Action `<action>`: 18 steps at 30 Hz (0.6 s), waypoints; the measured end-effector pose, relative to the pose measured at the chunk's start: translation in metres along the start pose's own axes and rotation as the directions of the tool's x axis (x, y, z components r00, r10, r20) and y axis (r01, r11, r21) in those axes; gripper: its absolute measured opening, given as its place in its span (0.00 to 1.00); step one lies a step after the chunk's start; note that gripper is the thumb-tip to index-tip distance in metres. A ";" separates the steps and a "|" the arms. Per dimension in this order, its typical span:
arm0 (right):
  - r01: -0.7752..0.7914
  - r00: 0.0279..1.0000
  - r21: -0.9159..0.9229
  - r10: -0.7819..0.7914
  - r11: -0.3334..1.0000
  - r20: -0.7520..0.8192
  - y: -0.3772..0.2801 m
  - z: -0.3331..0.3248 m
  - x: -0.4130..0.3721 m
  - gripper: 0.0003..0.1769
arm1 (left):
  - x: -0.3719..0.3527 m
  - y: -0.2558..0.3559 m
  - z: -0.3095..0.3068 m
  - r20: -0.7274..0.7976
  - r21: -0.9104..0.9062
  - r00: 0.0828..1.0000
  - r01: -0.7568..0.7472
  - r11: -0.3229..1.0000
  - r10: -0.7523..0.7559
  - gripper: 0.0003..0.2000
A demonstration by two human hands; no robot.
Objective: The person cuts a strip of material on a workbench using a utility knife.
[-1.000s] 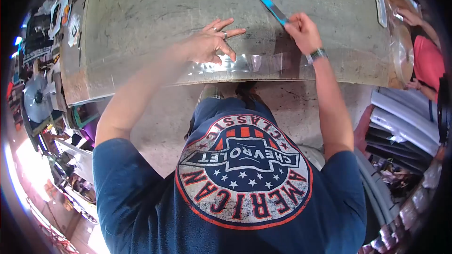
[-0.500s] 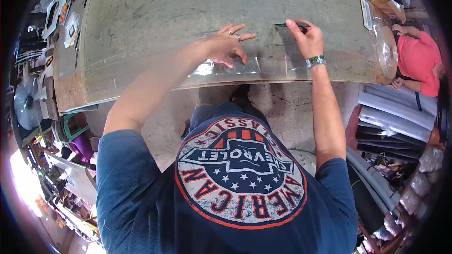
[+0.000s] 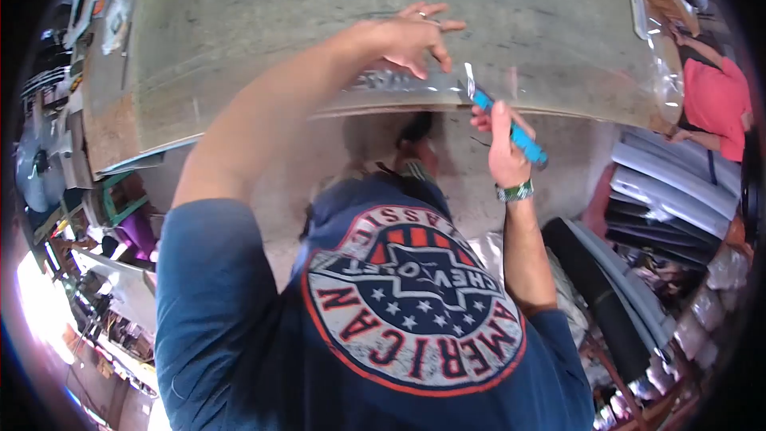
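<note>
In my right hand (image 3: 504, 161) is a blue utility knife (image 3: 527, 144), wrapped by the fingers, its tip pointing away from me at the table's near edge. My left hand (image 3: 413, 40) reaches over the worn greenish tabletop (image 3: 271, 8), fingers spread and nothing in them. Beneath and beside that hand, glossy reflections mark a clear plastic sheet (image 3: 383, 80) lying along the near edge. The knife tip overlaps this shiny strip in the view.
A person in a red shirt (image 3: 714, 104) is by the table's right end. Below them, wrapped rolls of material (image 3: 670, 175) are stacked, and a black roll (image 3: 594, 295) leans nearby. Papers and a plastic bag (image 3: 118, 20) lie at the left end.
My right hand has come from over the table back toward me, with the knife now turned to point away. The left hand sits slightly farther right. The whole view has shifted a little.
</note>
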State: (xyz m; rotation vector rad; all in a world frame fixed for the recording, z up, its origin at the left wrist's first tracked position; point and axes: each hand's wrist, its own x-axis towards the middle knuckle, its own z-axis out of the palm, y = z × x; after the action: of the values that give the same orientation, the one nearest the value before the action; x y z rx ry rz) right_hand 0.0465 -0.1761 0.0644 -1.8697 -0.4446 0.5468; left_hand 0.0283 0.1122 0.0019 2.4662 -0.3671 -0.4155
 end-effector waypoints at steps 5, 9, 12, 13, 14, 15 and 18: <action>0.336 0.941 -0.172 -0.337 0.926 0.023 0.030 0.048 0.008 0.14 | 0.011 0.005 -0.003 -0.023 0.056 0.999 -0.022 0.998 0.023 0.28; 0.399 0.912 -0.243 -0.410 0.884 0.006 0.046 0.056 0.022 0.15 | 0.013 0.011 -0.004 -0.007 0.035 1.000 -0.005 0.999 0.005 0.28; 0.399 0.911 -0.273 -0.413 0.875 0.008 0.046 0.058 0.026 0.17 | 0.012 0.012 -0.003 -0.005 0.039 1.000 -0.002 0.999 0.002 0.29; 0.401 0.910 -0.273 -0.415 0.874 0.008 0.045 0.058 0.028 0.17 | 0.013 0.011 -0.003 -0.008 0.039 1.000 -0.003 0.999 0.004 0.29; 0.398 0.911 -0.275 -0.412 0.875 0.010 0.045 0.058 0.027 0.17 | 0.012 0.011 -0.002 -0.004 0.035 1.000 -0.005 0.999 0.005 0.29; 0.409 0.906 -0.278 -0.422 0.869 0.013 0.044 0.058 0.027 0.17 | 0.012 0.011 -0.002 -0.002 0.033 1.000 -0.008 0.999 0.008 0.29; 0.434 0.895 -0.281 -0.445 0.856 0.025 0.042 0.057 0.028 0.13 | 0.012 0.011 -0.003 -0.001 0.029 1.000 -0.011 1.000 0.011 0.29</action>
State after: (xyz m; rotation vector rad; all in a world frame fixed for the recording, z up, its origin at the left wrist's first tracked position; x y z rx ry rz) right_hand 0.0394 -0.1320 0.0027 -1.9539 -0.9358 0.1369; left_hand 0.0389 0.1010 0.0077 2.4911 -0.3880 -0.4067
